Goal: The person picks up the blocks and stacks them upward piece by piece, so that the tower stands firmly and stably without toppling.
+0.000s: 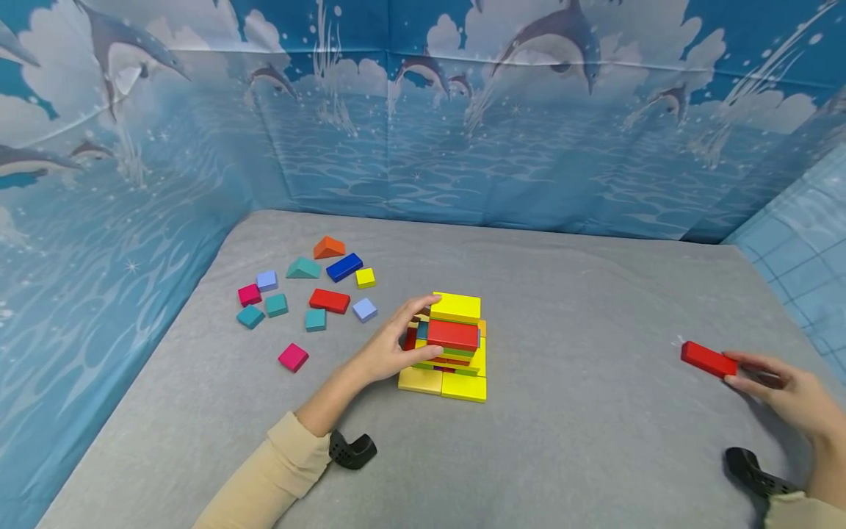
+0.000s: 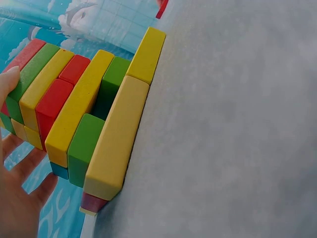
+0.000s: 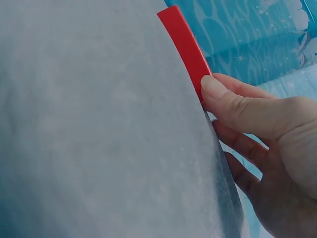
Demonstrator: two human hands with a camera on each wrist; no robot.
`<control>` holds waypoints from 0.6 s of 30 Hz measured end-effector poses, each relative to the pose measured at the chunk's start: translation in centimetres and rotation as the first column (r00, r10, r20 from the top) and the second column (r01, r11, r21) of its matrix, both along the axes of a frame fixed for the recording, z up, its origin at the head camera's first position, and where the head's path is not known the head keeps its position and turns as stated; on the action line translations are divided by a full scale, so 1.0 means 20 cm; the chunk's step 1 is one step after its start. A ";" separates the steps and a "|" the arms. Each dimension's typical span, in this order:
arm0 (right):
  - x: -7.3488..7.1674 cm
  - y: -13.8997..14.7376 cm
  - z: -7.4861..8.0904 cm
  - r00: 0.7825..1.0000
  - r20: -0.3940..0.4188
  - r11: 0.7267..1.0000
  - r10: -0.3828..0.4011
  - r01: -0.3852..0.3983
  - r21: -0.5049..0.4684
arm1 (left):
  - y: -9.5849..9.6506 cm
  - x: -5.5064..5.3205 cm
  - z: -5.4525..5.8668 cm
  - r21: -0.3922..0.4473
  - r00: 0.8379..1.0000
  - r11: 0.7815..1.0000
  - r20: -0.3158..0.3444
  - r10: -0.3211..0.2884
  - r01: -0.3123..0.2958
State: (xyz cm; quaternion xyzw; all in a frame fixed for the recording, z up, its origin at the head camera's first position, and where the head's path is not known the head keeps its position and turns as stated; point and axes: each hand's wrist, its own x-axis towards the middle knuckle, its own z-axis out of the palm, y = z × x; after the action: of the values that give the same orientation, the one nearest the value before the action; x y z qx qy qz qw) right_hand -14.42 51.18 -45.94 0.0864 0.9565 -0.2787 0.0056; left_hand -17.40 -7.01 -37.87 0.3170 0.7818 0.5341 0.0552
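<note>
A stacked tower of coloured wooden blocks [image 1: 453, 336] stands near the middle of the grey cloth, a yellow block on top. My left hand [image 1: 399, 340] holds its left side, thumb along the front and fingers reaching round behind. In the left wrist view, green, yellow and red layers [image 2: 81, 104] show with gaps between some blocks; the thumb lies at the upper layers, and the fingers are partly hidden behind them. Far to the right, my right hand [image 1: 796, 393] pinches one end of a long red block [image 1: 709, 359] between thumb and fingers, low over the cloth.
Left of the tower lie several loose blocks, among them a red block [image 1: 329, 300], a blue block [image 1: 344, 267], a teal triangle [image 1: 303, 268], an orange triangle [image 1: 329, 247] and a magenta block [image 1: 293, 357]. A dolphin-print curtain [image 1: 436, 162] borders the grey cloth [image 1: 581, 411].
</note>
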 end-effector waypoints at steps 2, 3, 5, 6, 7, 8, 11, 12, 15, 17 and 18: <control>-0.01 -0.02 0.01 1.000 -0.020 1.000 0.006 -0.005 0.021 | 0.00 0.00 0.01 -0.010 1.000 1.000 -0.001 0.004 -0.004; -0.01 -0.03 0.02 1.000 -0.027 1.000 0.007 -0.006 0.031 | 0.00 0.00 0.01 -0.014 1.000 1.000 -0.001 0.006 -0.006; -0.03 -0.07 0.06 0.999 -0.046 0.999 0.014 -0.012 0.047 | 0.00 0.00 0.01 -0.022 1.000 1.000 0.001 0.008 -0.008; -0.04 -0.10 0.07 0.998 -0.062 0.998 0.019 -0.015 0.057 | 0.00 0.00 0.01 -0.022 1.000 1.000 0.003 0.008 -0.008; -0.05 -0.14 0.10 0.996 -0.077 0.998 0.033 -0.029 0.053 | 0.00 0.00 0.01 -0.021 1.000 1.000 0.005 0.006 -0.006; -0.07 -0.18 0.12 0.994 -0.101 0.998 0.050 -0.045 0.052 | 0.00 0.00 0.01 -0.019 1.000 1.000 0.006 0.005 -0.005; -0.13 -0.32 0.19 0.968 -0.194 0.986 0.158 -0.167 -0.028 | 0.00 0.00 0.01 -0.013 1.000 1.000 0.007 0.001 -0.001; -0.15 -0.37 0.20 0.947 -0.253 0.976 0.199 -0.214 -0.033 | 0.00 0.00 0.00 -0.013 1.000 1.000 0.006 0.001 -0.001; -0.20 -0.57 0.26 0.842 -0.416 0.910 0.342 -0.408 -0.077 | 0.00 0.00 0.00 -0.016 1.000 1.000 0.006 0.003 -0.002; -0.20 -0.73 0.32 0.751 -0.511 0.856 0.418 -0.514 -0.055 | 0.00 -0.01 0.00 -0.017 1.000 1.000 0.005 0.003 -0.003; -0.19 -0.83 0.38 0.715 -0.531 0.823 0.454 -0.565 -0.056 | 0.00 -0.01 0.00 -0.016 1.000 1.000 0.005 0.003 -0.003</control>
State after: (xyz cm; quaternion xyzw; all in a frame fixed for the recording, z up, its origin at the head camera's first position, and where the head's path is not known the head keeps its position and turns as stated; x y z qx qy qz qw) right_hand -18.30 34.55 -38.42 -0.2575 0.8750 -0.3801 -0.1536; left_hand -17.55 -7.06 -37.95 0.3138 0.7865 0.5287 0.0590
